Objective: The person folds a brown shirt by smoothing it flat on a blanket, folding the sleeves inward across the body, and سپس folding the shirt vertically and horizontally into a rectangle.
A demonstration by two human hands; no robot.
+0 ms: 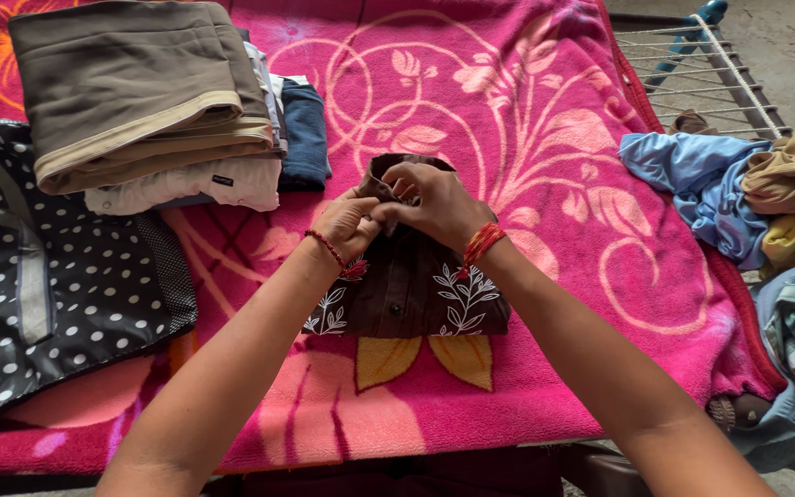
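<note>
Head view: looking down over a cot spread with laundry.
Blanket [545, 138]: bright pink with pale floral swirls, covers most of the cot and carries everything else.
Cot frame [701, 64]: woven cord and blue rail show bare at upper right, past the blanket's edge.
Polka-dot garment [75, 294]: black with white dots, lies flat at the left edge.
Folded stack [140, 92]: olive-brown cloth on top, white and navy pieces beneath, upper left, just beside the polka-dot garment.
Loose heap [729, 193]: blue, tan and yellow clothes crumpled at the right edge, a checked piece below them.
Brown shirt [407, 285]: dark brown with white leaf embroidery at the lower corners, folded small, lies at the blanket's centre, buttons facing up.
Left hand [347, 225]: fingers pinched on the shirt's collar area, red thread band at the wrist.
Right hand [434, 202]: curled over the same collar, gripping the fabric, touching the left hand; red thread band at the wrist too.
</note>
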